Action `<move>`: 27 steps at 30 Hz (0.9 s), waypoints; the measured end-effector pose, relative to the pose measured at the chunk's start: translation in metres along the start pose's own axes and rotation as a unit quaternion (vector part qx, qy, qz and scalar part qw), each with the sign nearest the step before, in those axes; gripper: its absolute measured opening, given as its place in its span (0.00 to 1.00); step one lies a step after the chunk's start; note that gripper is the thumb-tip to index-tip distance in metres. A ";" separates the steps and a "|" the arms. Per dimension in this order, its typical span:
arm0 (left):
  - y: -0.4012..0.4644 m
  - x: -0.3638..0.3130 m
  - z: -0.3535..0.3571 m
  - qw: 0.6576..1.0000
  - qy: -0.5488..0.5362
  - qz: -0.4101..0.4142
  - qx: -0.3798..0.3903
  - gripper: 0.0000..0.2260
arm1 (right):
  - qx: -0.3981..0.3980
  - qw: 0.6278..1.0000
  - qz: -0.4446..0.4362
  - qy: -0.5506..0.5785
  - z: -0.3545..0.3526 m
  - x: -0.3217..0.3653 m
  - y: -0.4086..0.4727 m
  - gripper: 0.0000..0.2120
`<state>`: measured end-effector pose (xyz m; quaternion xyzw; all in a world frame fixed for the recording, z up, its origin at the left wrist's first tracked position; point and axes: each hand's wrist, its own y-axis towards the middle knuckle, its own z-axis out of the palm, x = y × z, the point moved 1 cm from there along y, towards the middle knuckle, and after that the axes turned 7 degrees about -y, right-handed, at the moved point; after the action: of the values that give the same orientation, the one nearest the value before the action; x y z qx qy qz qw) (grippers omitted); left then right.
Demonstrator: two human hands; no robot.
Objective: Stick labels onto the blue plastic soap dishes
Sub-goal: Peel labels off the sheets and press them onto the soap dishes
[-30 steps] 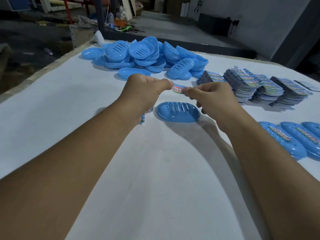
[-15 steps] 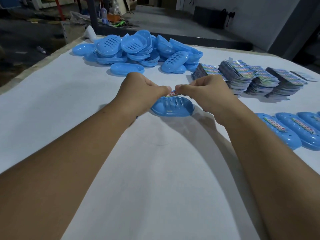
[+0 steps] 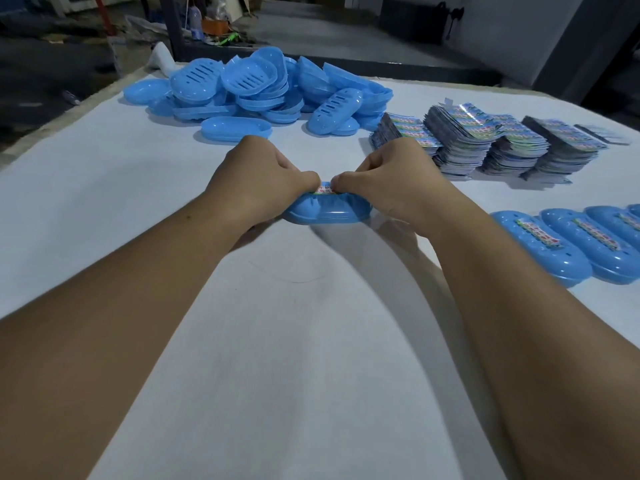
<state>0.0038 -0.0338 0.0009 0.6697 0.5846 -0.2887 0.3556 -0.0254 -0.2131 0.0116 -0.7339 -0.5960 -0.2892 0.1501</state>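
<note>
A blue plastic soap dish (image 3: pixel 329 212) lies on the white table (image 3: pixel 104 188) in front of me. A small printed label (image 3: pixel 325 190) lies along its top, mostly covered by my fingers. My left hand (image 3: pixel 263 181) pinches the label's left end and my right hand (image 3: pixel 388 174) pinches its right end; both hands rest on the dish with curled fingers, thumbs almost touching. The dish's top face is largely hidden by my hands.
A heap of unlabelled blue soap dishes (image 3: pixel 263 88) sits at the far side. Several stacks of label sheets (image 3: pixel 485 140) stand at the right rear. Labelled dishes (image 3: pixel 554 247) lie in a row at the right edge.
My hands came down from above the dish with the label stretched between them. They now hold the label against the dish's top, closer together than before.
</note>
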 end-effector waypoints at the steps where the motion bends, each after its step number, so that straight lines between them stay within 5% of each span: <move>1: 0.000 0.000 0.000 1.000 0.004 0.002 -0.002 0.12 | -0.003 1.000 -0.003 -0.006 0.000 0.000 0.000 0.18; 27: -0.004 -0.003 0.002 0.995 0.092 0.035 -0.026 0.13 | -0.008 0.999 -0.011 -0.032 0.002 0.001 0.001 0.15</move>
<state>-0.0001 -0.0370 0.0011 0.7042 0.5982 -0.1978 0.3274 -0.0234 -0.2119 0.0105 -0.7374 -0.6061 -0.2721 0.1215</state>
